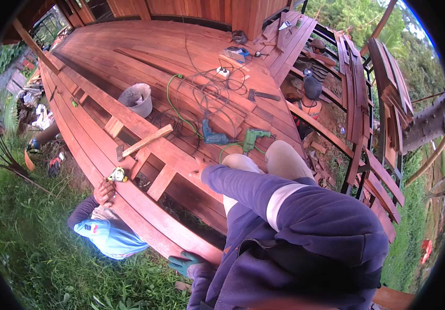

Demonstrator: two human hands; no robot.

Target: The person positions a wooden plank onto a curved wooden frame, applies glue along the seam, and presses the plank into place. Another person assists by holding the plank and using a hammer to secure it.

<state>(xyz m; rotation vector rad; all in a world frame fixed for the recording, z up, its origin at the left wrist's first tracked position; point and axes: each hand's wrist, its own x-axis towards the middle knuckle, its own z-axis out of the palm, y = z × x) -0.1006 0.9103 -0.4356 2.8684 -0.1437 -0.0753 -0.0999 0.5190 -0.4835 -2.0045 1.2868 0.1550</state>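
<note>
My left hand (183, 262), in a dark green glove, grips the outer edge of a long reddish-brown wooden board (145, 211) at its near end. Stretched across my body, my right arm ends in my bare right hand (198, 167), which rests with fingers apart on a parallel beam (181, 164). Short wooden blocks (161, 182) bridge the gap between board and beam. A hammer (147, 140) with a pale wooden handle lies across the beam. Beside the board, another person in a light blue hood (109, 235) has a hand (104, 193) at its edge, near a yellow-black tape measure (118, 174).
A blue drill (214, 135) and a green drill (253, 138) lie by my knees among tangled cords. Farther off are a grey bucket (136, 100), another hammer (261, 95) and a blue power tool (238, 52). Open framing with two people (312, 89) lies right; grass drops away left.
</note>
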